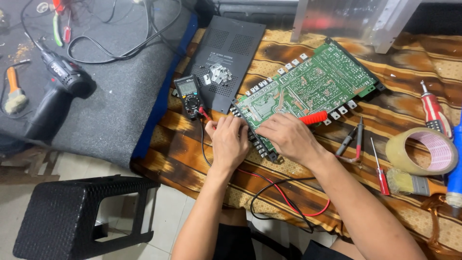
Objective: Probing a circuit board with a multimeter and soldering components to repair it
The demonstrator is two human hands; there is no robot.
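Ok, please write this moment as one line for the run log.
left hand: on circuit board edge | right hand: holds red probe on board | multimeter: beside

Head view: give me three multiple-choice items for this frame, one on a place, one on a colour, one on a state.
1. Where is the multimeter?
A. beside the black panel, left of the circuit board
B. on the stool
C. beside the tape roll

2. What colour is the probe handle in the right hand?
A. blue
B. red
C. yellow

3. How are the hands?
A. both raised in the air
B. both down at the board's near edge
C. one on the drill

Answers:
1. A, it lies at the panel's lower left corner.
2. B, the handle sticks out red past the fingers.
3. B, the left hand and right hand rest at that edge.
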